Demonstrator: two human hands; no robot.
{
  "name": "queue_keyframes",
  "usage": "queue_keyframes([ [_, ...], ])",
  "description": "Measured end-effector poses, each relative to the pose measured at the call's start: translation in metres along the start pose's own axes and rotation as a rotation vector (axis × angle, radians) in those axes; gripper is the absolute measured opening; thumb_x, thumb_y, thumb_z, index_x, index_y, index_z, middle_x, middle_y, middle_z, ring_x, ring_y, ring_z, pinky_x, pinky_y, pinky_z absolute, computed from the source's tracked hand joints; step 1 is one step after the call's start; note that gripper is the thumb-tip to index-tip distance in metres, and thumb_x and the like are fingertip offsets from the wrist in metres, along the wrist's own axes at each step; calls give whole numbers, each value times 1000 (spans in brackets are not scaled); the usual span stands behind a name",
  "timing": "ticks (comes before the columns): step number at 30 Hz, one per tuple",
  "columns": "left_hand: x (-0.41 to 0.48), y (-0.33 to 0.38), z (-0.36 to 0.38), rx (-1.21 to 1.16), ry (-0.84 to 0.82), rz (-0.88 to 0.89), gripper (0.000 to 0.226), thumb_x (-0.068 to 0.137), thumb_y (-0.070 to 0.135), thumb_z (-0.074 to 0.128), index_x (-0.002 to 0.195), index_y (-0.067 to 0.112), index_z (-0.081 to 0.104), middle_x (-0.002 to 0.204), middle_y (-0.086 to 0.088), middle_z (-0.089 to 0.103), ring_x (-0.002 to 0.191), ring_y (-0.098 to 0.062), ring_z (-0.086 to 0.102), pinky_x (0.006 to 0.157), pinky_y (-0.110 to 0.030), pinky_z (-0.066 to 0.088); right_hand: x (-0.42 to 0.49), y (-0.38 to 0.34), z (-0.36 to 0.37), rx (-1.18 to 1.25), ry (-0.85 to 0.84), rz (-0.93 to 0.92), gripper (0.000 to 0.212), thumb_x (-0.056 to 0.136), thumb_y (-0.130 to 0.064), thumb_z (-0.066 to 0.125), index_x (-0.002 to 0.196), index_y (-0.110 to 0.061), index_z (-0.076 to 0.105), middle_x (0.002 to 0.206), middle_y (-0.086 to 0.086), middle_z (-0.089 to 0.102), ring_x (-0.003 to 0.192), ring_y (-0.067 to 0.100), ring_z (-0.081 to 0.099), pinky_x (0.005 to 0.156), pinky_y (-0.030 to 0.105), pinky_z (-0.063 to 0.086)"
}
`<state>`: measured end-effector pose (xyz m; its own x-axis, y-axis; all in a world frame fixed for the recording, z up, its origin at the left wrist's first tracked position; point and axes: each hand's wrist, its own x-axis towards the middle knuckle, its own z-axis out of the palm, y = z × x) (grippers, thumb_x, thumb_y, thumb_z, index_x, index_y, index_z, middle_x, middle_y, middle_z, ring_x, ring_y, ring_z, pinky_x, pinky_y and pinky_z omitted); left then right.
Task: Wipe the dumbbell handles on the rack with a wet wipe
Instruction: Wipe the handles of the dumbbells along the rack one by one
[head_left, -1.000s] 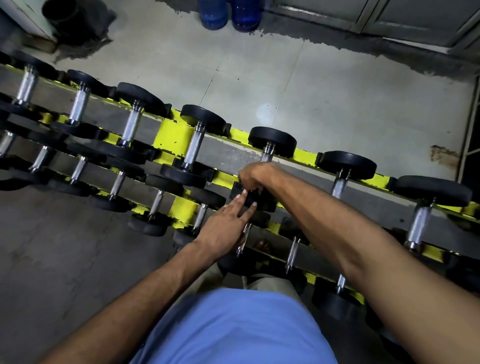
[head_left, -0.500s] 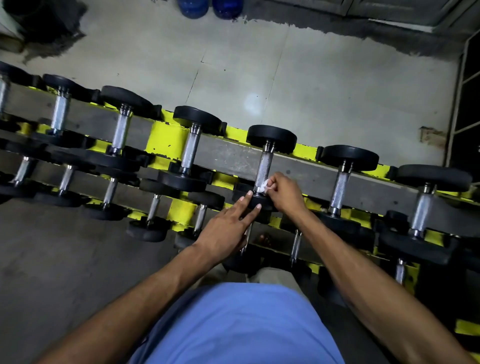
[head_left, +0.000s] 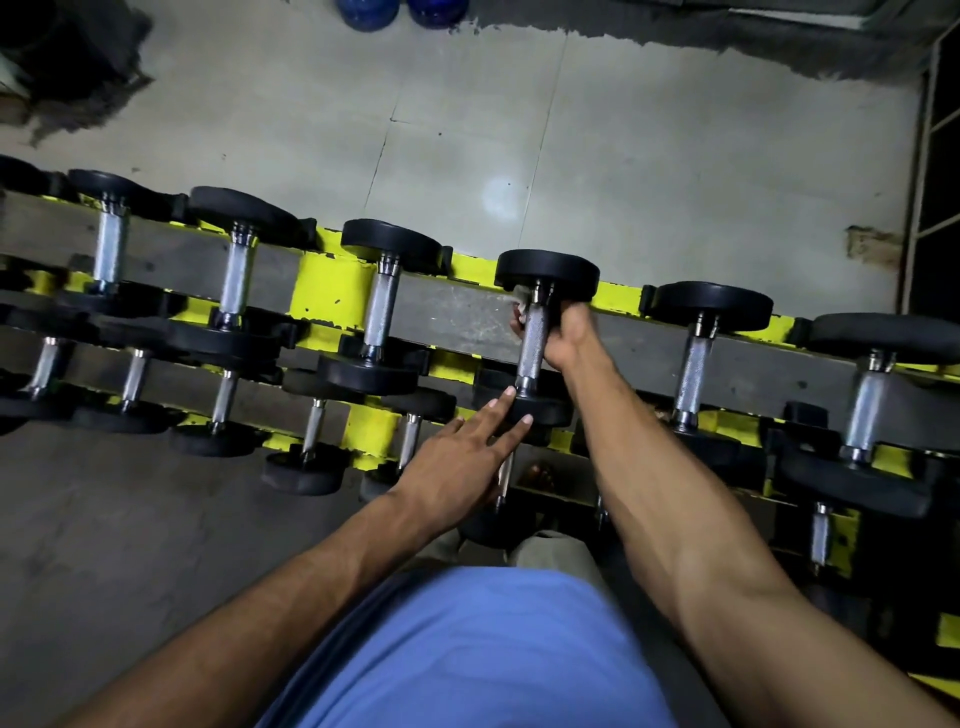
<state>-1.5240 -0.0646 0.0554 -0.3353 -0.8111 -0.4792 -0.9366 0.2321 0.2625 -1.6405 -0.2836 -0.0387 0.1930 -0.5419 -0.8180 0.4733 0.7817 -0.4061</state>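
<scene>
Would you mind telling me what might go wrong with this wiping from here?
The wet wipe sits only at the far end of the dumbbell handle, under the right hand, so the near part may go unwiped. The left hand touches the near weight head with flat fingers; a hard stroke might roll it on the rack.

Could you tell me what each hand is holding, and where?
The right hand grips the wipe round the far end of a dumbbell handle. The left hand holds nothing; its straight fingers rest on that dumbbell's near head.
</scene>
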Motion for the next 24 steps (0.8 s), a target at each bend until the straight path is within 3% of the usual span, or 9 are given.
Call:
queue_keyframes([
  [2,-1,1,-6,-3,-14,8,89,102,21,58,168,28,-2,172,-8,-25,162,-25,6,128,-43,24,0,8,3,-23,110,-103,29,95,-19,38,95,-7,65,80,16,69,61,26,64,59,31,50],
  [4,-3,2,-13,-2,-17,8,87,104,22,55,168,28,-2,172,-7,-25,161,-25,10,125,-40,23,-2,21,1,-133,257,-318,11,84,-14,54,81,-10,64,74,11,65,63,22,57,62,36,45],
  [7,-5,4,-16,-11,-25,-2,89,103,24,57,168,28,-4,172,-6,-27,161,-25,10,125,-39,23,-24,31,-12,-631,473,-714,5,88,-17,64,86,-15,68,82,0,70,71,16,59,68,29,44],
  [9,-7,4,-14,-18,-26,-5,91,103,26,59,168,28,-5,172,-6,-27,161,-25,10,124,-39,24,-42,33,-21,-1033,449,-1008,6,92,-20,63,96,-19,67,95,-3,69,82,15,60,65,27,43],
  [11,-7,3,-12,-18,-14,0,90,102,25,58,168,28,-4,172,-7,-27,161,-25,10,124,-39,25,-52,30,-29,-1486,308,-1294,11,94,-20,62,105,-21,65,107,-3,61,90,15,55,63,26,40],
  [13,-6,1,-9,-17,-11,2,89,102,23,57,168,28,-3,171,-7,-28,162,-24,7,125,-39,24,-52,22,-32,-1848,143,-1438,20,96,-21,61,115,-20,63,121,-3,59,93,19,53,63,29,42],
  [17,-2,2,-5,-18,-14,-11,88,102,22,56,168,27,-2,171,-8,-29,163,-22,2,127,-40,21,-47,8,-27,-2090,118,-1362,30,98,-25,55,128,-21,59,129,-6,59,80,24,64,58,34,51],
  [21,-2,7,-3,-21,-8,-39,88,102,24,56,168,26,-2,171,-8,-28,163,-22,0,127,-40,21,-61,6,1,-2538,-320,-1031,22,96,-25,52,111,-17,66,111,3,65,89,30,69,60,37,47],
  [24,-2,11,-1,-25,10,-65,86,103,21,55,169,26,-1,171,-9,-28,163,-22,0,127,-41,21,-64,0,27,-2708,-259,-872,24,95,-22,53,111,-17,70,112,4,70,101,30,69,70,37,49],
])
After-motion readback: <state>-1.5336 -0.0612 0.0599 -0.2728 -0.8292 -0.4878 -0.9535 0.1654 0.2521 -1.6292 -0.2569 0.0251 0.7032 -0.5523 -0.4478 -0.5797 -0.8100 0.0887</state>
